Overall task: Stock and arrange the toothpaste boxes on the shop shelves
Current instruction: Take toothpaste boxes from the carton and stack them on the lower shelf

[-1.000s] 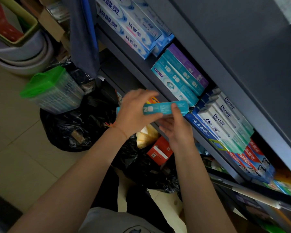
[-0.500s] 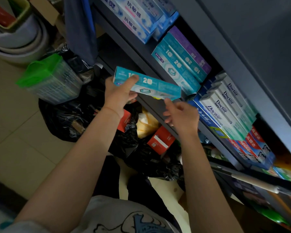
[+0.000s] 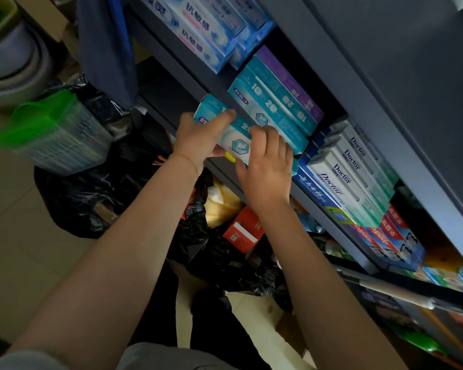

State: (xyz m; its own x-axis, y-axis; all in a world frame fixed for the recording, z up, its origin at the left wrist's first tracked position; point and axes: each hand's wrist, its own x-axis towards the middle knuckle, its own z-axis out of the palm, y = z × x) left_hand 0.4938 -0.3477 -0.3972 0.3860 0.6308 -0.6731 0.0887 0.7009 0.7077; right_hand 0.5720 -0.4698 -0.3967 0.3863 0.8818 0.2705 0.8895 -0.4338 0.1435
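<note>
A teal toothpaste box (image 3: 231, 136) lies at the front edge of the grey shelf (image 3: 171, 76), just in front of a stack of matching teal and purple boxes (image 3: 275, 102). My left hand (image 3: 201, 137) grips its left end, thumb over the top face. My right hand (image 3: 267, 166) rests on its right half with fingers spread over it. To the right stand white "Doctor" boxes (image 3: 356, 172) on a blue box (image 3: 316, 196), then red and blue boxes (image 3: 393, 241). White and blue boxes (image 3: 203, 30) fill the shelf section to the left.
Black plastic bags (image 3: 91, 193) sit on the tiled floor below, holding a red box (image 3: 243, 231) and yellow packets (image 3: 222, 204). A green-topped pack (image 3: 54, 132) leans on the bags. Stacked basins (image 3: 11, 70) stand at far left. A lower shelf (image 3: 385, 287) holds more goods.
Both hands lifted the teal box from above the bags up and right to the shelf edge. My right hand moved from below the box onto its right half.
</note>
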